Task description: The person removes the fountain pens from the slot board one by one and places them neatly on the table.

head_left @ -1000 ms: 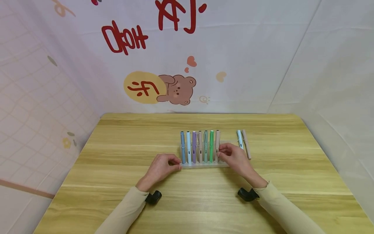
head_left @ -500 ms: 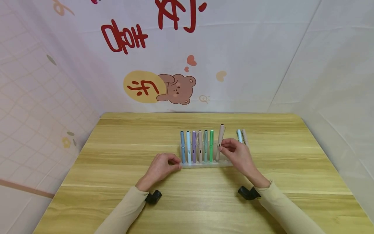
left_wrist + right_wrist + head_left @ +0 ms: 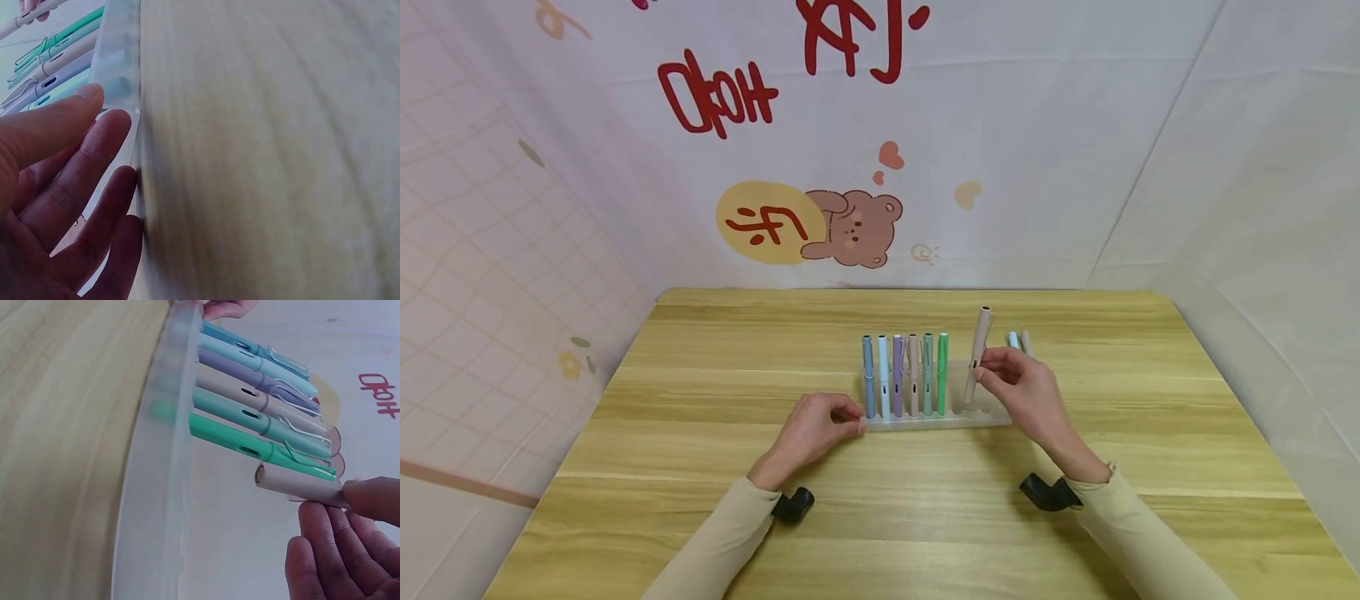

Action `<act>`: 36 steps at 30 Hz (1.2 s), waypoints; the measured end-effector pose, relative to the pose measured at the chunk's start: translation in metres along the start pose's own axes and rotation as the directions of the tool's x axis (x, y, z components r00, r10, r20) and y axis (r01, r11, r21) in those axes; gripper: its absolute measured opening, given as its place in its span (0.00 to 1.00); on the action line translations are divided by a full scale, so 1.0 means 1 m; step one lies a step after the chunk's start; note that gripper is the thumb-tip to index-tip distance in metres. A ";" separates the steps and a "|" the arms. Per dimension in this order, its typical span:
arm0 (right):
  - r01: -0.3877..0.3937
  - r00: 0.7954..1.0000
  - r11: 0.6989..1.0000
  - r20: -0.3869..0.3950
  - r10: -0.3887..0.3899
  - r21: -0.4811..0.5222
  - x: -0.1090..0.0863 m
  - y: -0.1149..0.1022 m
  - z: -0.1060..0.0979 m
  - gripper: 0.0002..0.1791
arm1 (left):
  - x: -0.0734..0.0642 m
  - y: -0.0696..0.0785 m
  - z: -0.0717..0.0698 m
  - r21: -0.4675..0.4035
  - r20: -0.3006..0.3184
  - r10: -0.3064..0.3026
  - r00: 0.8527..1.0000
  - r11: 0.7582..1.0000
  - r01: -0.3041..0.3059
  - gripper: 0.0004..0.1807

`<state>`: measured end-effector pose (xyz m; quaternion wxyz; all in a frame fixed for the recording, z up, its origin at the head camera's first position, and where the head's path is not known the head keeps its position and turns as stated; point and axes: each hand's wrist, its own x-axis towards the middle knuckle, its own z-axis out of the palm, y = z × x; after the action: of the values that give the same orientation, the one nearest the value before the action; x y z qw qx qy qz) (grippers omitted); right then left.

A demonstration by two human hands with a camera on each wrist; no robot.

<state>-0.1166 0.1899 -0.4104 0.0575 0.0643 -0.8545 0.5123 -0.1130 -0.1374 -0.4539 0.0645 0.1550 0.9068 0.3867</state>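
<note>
Holds a beige pen (image 3: 980, 337) in the right hand (image 3: 1033, 396), pinched between thumb and fingertips near the middle, upright but tilted, with the lower end free, just above the right part of a clear pen holder (image 3: 925, 425). Pinches the holder's near left corner with the left hand (image 3: 816, 429).

To handle the pen well, best to straighten it before any contact with the base, line it up with the slots, and stay clear of the bright green pen (image 3: 943, 367) to its left. Press lightly with the left hand, since likely to slide if bumped.

Count nine pens in all: one in the right hand; six standing in the holder, from its left end a blue pen (image 3: 868, 367), light blue pen (image 3: 883, 367), purple pen (image 3: 898, 367), taupe pen (image 3: 913, 375), muted green pen (image 3: 928, 367) and the bright green pen; two lying toward the right edge of the tabletop (image 3: 925, 517), a pale blue pen (image 3: 1013, 339) and a pinkish pen (image 3: 1027, 340), both partly hidden behind the right hand. Count one holder, short of the tabletop's far edge.
</note>
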 end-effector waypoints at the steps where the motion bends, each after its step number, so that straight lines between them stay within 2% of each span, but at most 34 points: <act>1: -0.003 1.000 1.000 -0.002 0.003 0.003 0.000 0.000 -0.002 0.13 | 0.000 0.000 0.000 -0.002 0.001 -0.002 1.000 1.000 0.002 0.04; 13: 0.014 0.999 1.000 -0.039 -0.013 0.012 -0.004 0.002 -0.018 0.15 | -0.001 0.000 -0.001 -0.006 -0.005 0.002 1.000 1.000 -0.002 0.05; 36: -0.063 0.995 0.997 -0.079 0.060 -0.040 -0.010 0.024 -0.047 0.19 | -0.001 0.000 -0.002 -0.008 -0.002 -0.002 1.000 1.000 0.002 0.05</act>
<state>-0.1093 0.2434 -0.4105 0.0764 0.0166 -0.8638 0.4977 -0.1124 -0.1385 -0.4526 0.0645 0.1531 0.9055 0.3906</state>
